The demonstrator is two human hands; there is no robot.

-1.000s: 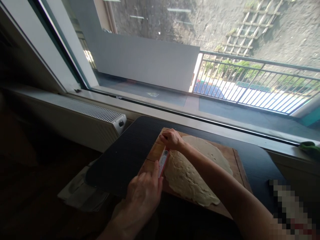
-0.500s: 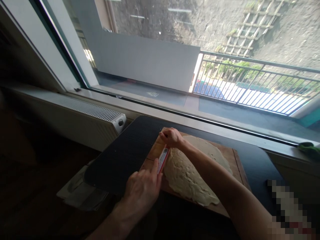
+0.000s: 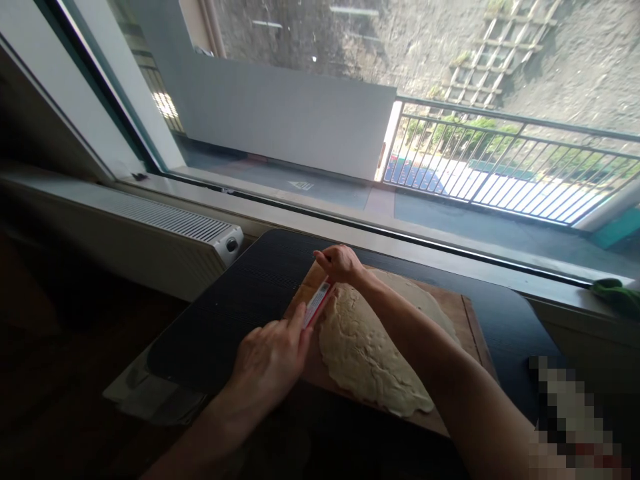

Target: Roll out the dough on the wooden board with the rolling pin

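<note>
A wide, thin sheet of pale dough (image 3: 370,347), wrinkled on its left part, lies on a brown wooden board (image 3: 467,320). Along the dough's left edge runs a narrow stick with a white printed label and red edges (image 3: 316,307); its exact kind is unclear. My left hand (image 3: 273,353) grips the near end, index finger laid along it. At the far end, my right hand (image 3: 341,264) is closed with the thumb sticking out, and my right forearm crosses over the dough. The stick's ends are hidden under my hands.
The board rests on a dark table (image 3: 225,313) against a window sill (image 3: 400,247). A white radiator (image 3: 200,240) stands to the left. Below the table's left side is a pale stack (image 3: 155,393). A green cloth-like thing (image 3: 615,293) lies on the sill at right.
Both hands and the labelled stick have shifted a little left and away from me, onto the board's left side. The view has also drifted slightly.
</note>
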